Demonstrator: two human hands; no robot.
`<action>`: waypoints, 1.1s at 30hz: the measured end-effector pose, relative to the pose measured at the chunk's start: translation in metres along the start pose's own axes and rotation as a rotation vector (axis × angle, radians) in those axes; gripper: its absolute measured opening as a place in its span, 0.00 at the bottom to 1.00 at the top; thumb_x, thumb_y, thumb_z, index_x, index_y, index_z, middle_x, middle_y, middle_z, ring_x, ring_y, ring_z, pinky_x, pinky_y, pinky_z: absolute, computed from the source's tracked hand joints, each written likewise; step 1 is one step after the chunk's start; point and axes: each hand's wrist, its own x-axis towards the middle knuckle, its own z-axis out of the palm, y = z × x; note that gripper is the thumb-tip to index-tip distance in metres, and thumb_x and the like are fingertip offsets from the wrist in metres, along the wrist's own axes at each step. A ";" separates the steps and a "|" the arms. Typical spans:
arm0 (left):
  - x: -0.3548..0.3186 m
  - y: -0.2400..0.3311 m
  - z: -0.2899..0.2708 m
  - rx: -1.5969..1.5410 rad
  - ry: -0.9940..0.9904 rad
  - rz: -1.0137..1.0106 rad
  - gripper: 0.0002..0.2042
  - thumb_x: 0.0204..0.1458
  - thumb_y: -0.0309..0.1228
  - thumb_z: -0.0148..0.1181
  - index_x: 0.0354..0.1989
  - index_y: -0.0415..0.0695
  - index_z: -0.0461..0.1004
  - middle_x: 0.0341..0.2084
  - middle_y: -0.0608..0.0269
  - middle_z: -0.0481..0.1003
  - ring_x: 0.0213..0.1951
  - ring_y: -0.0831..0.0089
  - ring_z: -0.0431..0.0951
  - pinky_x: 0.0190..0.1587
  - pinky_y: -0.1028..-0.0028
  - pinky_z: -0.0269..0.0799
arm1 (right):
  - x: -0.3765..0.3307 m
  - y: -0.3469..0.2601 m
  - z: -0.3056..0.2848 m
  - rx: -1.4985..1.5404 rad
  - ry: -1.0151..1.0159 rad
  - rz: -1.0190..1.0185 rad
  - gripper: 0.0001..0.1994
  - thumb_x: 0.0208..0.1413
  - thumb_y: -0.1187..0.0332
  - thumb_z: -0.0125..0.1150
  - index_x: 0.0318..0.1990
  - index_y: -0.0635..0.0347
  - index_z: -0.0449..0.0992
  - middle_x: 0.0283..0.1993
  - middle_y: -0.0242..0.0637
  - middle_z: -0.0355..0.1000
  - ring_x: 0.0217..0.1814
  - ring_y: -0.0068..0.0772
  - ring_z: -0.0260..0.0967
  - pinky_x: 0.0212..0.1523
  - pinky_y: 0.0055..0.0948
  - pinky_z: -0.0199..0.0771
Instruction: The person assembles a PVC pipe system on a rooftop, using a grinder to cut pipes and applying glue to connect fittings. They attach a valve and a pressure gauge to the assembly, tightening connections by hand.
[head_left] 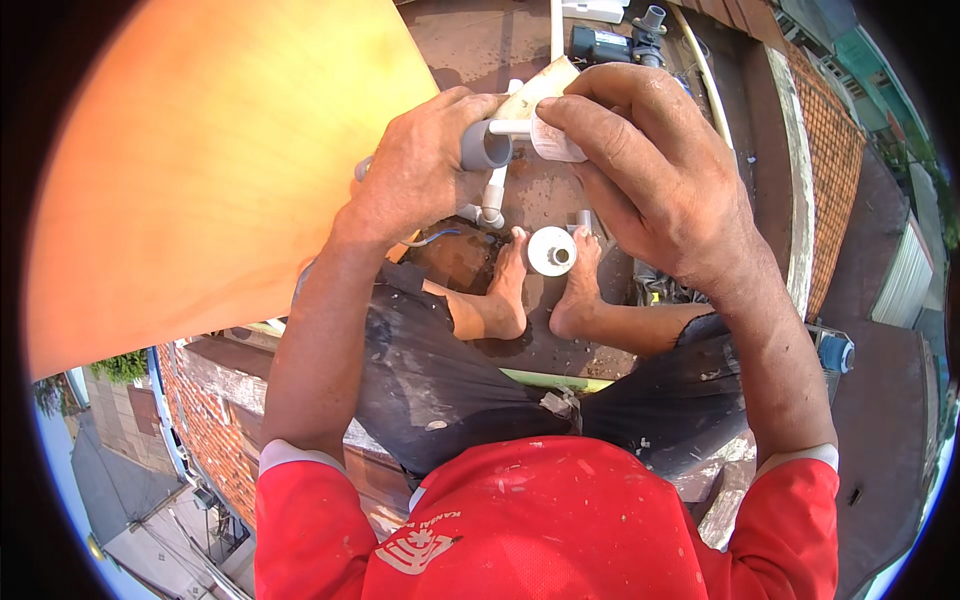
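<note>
My left hand (415, 165) is closed around a short grey PVC pipe fitting (486, 150), its open mouth facing right. Between the fingertips of my right hand (660, 170) is a whitish, stained applicator cap (557, 138). A pale stem runs from the cap to the rim of the fitting; its tip is hidden at the mouth. Below, between my bare feet, stands a round white can (551, 250) with a small uncapped neck in its top. A short grey pipe piece (584, 217) lies by the toes of my right foot.
A large orange tank (230, 180) fills the left side. Ahead are a dark pump (605, 46) with grey fittings and white pipes with an elbow (491, 215). A blue wire (437, 236) lies near the tank. At right runs a pale ledge (795, 170) beside a tiled roof (835, 170).
</note>
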 end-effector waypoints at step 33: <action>-0.002 -0.008 0.002 -0.198 0.147 -0.069 0.22 0.57 0.25 0.77 0.60 0.35 0.79 0.45 0.61 0.82 0.44 0.72 0.81 0.50 0.68 0.80 | -0.167 0.004 0.131 0.129 -0.685 0.947 0.21 0.55 0.64 0.73 0.55 0.65 0.82 0.55 0.60 0.78 0.57 0.65 0.80 0.59 0.54 0.83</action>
